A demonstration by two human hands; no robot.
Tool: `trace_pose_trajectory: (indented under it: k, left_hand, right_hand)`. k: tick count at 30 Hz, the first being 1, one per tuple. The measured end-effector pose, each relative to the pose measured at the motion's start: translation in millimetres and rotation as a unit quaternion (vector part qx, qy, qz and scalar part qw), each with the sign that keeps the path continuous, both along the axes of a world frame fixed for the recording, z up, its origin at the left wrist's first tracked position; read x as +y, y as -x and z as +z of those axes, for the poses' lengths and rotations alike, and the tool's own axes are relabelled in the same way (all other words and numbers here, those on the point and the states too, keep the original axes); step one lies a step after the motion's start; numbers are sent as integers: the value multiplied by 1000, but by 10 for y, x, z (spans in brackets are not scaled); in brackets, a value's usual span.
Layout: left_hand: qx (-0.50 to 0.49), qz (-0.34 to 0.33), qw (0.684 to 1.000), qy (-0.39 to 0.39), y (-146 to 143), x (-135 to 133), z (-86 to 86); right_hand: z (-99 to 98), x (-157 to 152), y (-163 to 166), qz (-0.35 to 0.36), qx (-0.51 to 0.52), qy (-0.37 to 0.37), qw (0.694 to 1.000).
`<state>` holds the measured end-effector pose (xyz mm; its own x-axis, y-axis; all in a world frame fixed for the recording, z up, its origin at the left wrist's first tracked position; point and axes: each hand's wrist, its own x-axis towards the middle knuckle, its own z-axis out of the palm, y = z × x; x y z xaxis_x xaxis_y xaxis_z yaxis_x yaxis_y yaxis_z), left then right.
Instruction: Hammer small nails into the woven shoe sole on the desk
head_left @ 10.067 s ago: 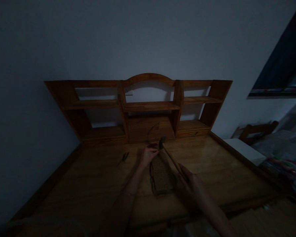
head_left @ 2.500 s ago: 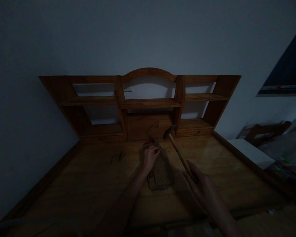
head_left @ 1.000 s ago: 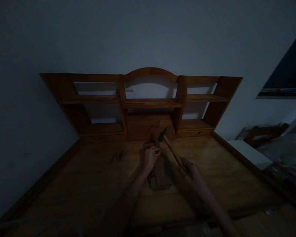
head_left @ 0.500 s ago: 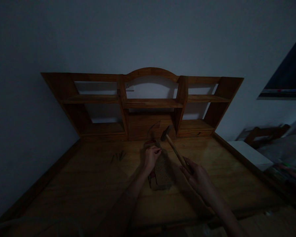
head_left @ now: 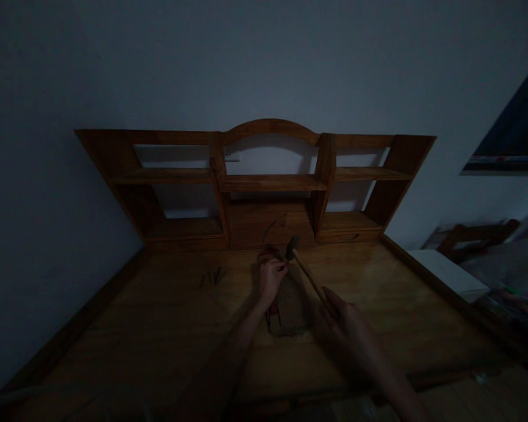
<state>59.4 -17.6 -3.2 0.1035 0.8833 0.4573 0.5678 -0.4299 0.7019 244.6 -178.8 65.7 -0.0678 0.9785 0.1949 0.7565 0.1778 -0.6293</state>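
Observation:
The scene is very dim. My right hand (head_left: pixel 341 325) is closed round the wooden handle of a hammer (head_left: pixel 305 272), whose metal head hangs just above the far end of a rough brown block (head_left: pixel 290 305) lying on the wooden desk (head_left: pixel 158 328). My left hand (head_left: pixel 271 275) pinches something small at that far end of the block, right beside the hammer head; I cannot make out what it is. A red edge shows along the block's left side.
A wooden shelf unit (head_left: pixel 264 184) with open compartments stands at the back of the desk against a pale wall. Several small dark nails (head_left: pixel 211 276) lie on the desk to the left. A chair (head_left: pixel 475 231) and a white slab (head_left: pixel 446 266) are at the right.
The hammer head has come down from its raised position half a second ago to just above the block's far end. My left hand has stayed in place.

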Motion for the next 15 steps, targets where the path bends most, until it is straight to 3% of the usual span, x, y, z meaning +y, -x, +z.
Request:
trace_pose_trajectory:
  k: [15]
  left_hand:
    - [53, 24, 998, 14, -22, -62, 122]
  right_hand:
    - [2, -42, 68, 13, 1, 6, 1000]
